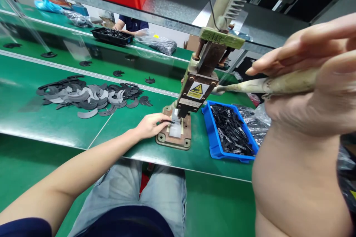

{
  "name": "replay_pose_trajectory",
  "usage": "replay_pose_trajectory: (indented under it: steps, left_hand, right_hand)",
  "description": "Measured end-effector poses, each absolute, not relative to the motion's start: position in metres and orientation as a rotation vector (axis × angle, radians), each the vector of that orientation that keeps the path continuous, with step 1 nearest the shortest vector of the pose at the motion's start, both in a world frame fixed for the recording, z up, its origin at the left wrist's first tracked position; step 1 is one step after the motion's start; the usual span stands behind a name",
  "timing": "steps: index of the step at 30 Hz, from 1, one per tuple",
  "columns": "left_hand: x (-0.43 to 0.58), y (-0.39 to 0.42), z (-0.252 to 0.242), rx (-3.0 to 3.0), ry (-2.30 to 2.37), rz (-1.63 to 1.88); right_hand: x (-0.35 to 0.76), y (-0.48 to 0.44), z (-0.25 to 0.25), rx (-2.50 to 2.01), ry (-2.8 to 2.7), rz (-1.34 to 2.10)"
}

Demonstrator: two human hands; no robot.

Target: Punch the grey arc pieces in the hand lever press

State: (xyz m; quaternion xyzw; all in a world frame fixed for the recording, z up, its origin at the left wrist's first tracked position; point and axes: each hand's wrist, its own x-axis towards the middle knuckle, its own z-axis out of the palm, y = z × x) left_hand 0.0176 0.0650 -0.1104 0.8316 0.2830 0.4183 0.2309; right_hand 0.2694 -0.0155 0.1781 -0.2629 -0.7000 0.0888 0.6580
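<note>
Across the green bench (55,118), a hand press (198,81) stands on its rusty base plate (180,141), with a pile of grey crescent pieces (91,98) to its left and a blue tray (213,150) of black strips (230,131) to its right. The right hand (314,81) is wrapped tight around the lever handle (278,84). The left hand (151,125) rests at the base plate, fingertips pinching a small pale piece (175,123) directly under the ram. The piece looks seated; whether the ram has met it I cannot tell.
</note>
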Motion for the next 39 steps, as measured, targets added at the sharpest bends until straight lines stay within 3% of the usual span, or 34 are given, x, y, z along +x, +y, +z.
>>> replay_pose_trajectory:
  steps: [5,14,25,32,35,39]
  left_hand:
    - [0.027,0.085,-0.114,2.432,0.811,1.047]
    - [0.041,0.085,-0.101,2.7,0.725,0.867]
    - [0.038,0.079,-0.097,2.577,0.755,0.881]
    - [-0.006,0.141,-0.085,2.679,1.183,0.755]
    - [-0.036,0.185,-0.084,2.721,1.538,0.481]
    - [-0.055,0.217,-0.087,2.79,1.466,0.066]
  right_hand:
    - [0.283,-0.01,0.182,-0.425,-1.78,0.293]
    - [0.261,-0.025,0.162,-0.482,-1.532,0.148]
    - [0.264,-0.077,0.02,-0.785,-1.526,-0.198]
    - [0.258,-0.069,-0.004,-0.752,-1.256,-0.243]
    - [0.256,-0.065,-0.005,-0.702,-1.247,-0.276]
    - [0.251,-0.063,-0.007,-0.653,-1.213,-0.296]
